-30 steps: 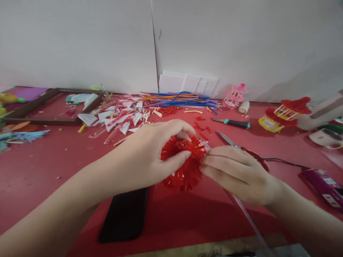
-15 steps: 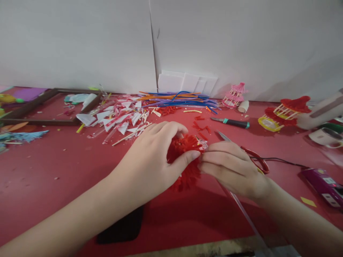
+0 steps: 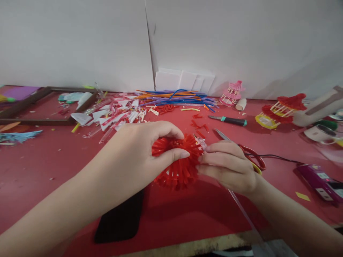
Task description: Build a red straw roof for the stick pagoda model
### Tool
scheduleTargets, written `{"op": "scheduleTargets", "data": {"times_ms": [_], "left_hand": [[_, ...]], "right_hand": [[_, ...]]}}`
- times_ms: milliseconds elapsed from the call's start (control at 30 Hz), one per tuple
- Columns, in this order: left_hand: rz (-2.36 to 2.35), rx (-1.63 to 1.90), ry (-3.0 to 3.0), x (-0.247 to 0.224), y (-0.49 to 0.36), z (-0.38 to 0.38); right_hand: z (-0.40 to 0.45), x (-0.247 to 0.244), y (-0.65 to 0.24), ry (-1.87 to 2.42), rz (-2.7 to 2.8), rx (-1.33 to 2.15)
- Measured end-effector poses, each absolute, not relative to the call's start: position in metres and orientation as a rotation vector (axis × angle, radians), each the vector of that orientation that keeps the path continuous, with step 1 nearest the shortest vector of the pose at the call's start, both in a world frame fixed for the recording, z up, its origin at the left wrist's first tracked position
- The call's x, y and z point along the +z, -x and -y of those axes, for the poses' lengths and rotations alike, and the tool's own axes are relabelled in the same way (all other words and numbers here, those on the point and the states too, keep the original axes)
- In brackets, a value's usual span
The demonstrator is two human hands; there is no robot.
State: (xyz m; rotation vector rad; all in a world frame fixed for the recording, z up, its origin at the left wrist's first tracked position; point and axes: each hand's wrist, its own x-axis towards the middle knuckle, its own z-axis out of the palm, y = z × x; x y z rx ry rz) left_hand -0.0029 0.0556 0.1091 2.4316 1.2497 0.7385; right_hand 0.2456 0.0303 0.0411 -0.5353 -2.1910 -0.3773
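Two bare hands meet at a round, fringed red pompom-like piece [image 3: 178,171] at the centre of the frame. The left hand [image 3: 142,153] curves over its left side, thumb and index finger apart around the top. The right hand [image 3: 230,167] lies at its right edge, fingers together; whether they clamp it, I cannot tell. Open scissors with red and yellow handles [image 3: 253,157] lie partly behind the right hand, and a flat black rectangular object [image 3: 120,217] lies at lower left.
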Motion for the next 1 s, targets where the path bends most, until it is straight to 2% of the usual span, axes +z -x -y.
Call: {"op": "scheduleTargets", "data": {"times_ms": [267, 633, 1000], "left_hand": [[-1.162, 0.732, -2.4, 0.109, -0.001, -0.058], [-0.969, 0.689, -2.36, 0.099, -0.002, -0.068], [-1.081, 0.796, -2.396, 0.104, -0.011, -0.062]], "right_hand": [[-0.029, 0.042, -0.239, 0.674, 2.132, -0.166], [-0.032, 0.028, -0.251, 0.626, 2.118, -0.206], [-0.022, 0.034, -0.232, 0.737, 2.019, -0.118]]}}
